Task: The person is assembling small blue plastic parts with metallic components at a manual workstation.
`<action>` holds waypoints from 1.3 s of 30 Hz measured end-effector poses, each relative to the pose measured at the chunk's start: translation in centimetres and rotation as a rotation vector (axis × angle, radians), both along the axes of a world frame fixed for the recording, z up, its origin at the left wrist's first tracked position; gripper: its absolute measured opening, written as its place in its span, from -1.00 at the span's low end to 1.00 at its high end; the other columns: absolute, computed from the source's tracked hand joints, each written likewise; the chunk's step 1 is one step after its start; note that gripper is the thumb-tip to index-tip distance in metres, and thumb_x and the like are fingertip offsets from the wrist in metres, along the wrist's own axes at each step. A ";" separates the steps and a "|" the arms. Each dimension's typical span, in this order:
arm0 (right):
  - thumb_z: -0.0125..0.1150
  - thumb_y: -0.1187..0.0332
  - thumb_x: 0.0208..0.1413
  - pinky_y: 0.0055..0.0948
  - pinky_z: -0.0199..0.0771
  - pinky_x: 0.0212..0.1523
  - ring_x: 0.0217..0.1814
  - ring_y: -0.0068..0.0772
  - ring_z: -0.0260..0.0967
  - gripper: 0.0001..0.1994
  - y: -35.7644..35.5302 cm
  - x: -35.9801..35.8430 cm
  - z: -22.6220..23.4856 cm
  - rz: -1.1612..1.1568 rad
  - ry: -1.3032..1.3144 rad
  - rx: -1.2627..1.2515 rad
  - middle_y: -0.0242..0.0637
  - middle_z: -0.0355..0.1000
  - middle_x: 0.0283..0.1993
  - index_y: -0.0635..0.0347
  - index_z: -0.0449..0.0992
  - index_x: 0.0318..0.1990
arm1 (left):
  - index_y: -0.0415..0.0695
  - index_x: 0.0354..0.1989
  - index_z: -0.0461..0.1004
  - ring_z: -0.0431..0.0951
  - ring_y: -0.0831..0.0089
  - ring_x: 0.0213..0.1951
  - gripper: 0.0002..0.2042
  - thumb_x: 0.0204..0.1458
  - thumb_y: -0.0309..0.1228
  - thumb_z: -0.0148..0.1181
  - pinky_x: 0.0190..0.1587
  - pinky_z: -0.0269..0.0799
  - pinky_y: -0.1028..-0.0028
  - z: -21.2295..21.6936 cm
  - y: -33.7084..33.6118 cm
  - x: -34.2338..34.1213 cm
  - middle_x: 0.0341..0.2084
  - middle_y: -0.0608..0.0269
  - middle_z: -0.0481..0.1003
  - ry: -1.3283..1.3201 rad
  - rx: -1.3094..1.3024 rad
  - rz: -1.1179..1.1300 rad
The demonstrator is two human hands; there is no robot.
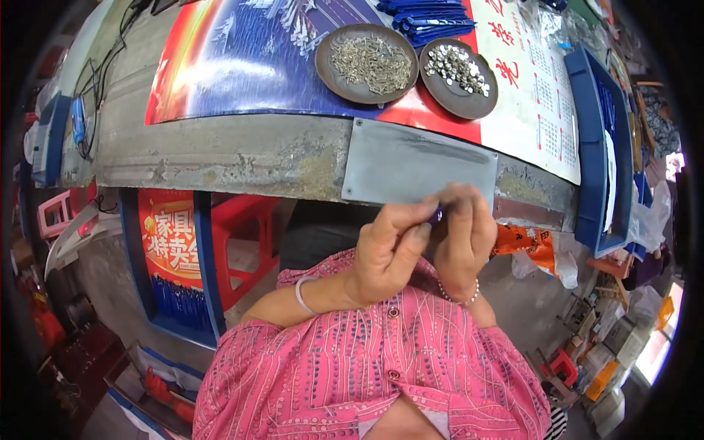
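My left hand [391, 246] and my right hand [463, 238] meet just in front of the table edge. Between their fingertips is a small dark blue piece [437, 214] with a shiny spot; the fingers cover most of it, so its kind is unclear. Both hands are closed around it in a pinch. Beyond them, a grey metal plate [411, 165] is fixed along the table edge. Two round brown dishes stand farther back: the left dish [325, 78] holds many thin metal pins, and the right dish [463, 107] holds small white and metallic bits.
Long blue pieces [429, 20] lie stacked behind the dishes on a printed poster sheet [242, 81]. A blue tray [592, 169] stands at the right. Below the table at left are a blue crate [209, 271] with blue pieces and a red stool [249, 242]. Cables [95, 88] run at the left.
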State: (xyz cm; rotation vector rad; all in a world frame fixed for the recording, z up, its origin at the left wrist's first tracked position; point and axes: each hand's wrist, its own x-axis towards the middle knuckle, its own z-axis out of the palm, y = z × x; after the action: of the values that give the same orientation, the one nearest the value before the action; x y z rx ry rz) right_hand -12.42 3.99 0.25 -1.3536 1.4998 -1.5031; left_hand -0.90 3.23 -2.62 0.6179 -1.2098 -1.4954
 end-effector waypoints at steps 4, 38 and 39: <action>0.11 0.60 0.00 -0.40 0.36 -0.26 -0.51 -0.40 0.25 -0.88 -0.6 0.5 -0.6 -0.022 0.101 -0.209 -0.27 0.31 -0.50 0.32 0.36 -0.29 | -0.30 -0.03 0.28 0.46 0.58 -0.21 -0.78 0.15 -0.63 -0.07 -0.14 0.38 0.60 -0.1 0.1 0.2 -0.22 0.14 0.47 0.000 -0.001 0.066; -0.28 -0.02 0.30 -0.52 0.30 -0.33 -0.34 -0.39 0.32 -0.49 -2.7 2.2 -0.2 0.398 -0.302 0.061 -0.24 0.34 -0.39 0.33 0.39 -0.26 | -0.23 -0.02 0.33 0.52 0.40 -0.30 -0.71 0.09 -0.42 0.02 -0.26 0.43 0.44 -0.9 0.6 12.3 -0.30 0.10 0.47 -0.483 -0.211 0.450; -0.28 -0.02 0.30 -0.52 0.30 -0.33 -0.34 -0.39 0.32 -0.49 -2.8 2.6 0.1 0.398 -0.308 0.065 -0.24 0.34 -0.39 0.33 0.39 -0.26 | -0.23 -0.03 0.32 0.52 0.38 -0.37 -0.71 0.10 -0.38 -0.01 -0.27 0.43 0.39 0.0 1.1 15.9 -0.38 0.13 0.49 -0.562 0.090 0.450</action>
State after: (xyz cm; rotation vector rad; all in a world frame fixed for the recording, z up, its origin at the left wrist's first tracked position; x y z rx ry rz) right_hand -9.83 1.22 0.33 -1.2279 1.0091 -1.3216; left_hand 14.96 4.30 -2.64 1.3385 -1.3048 -1.0230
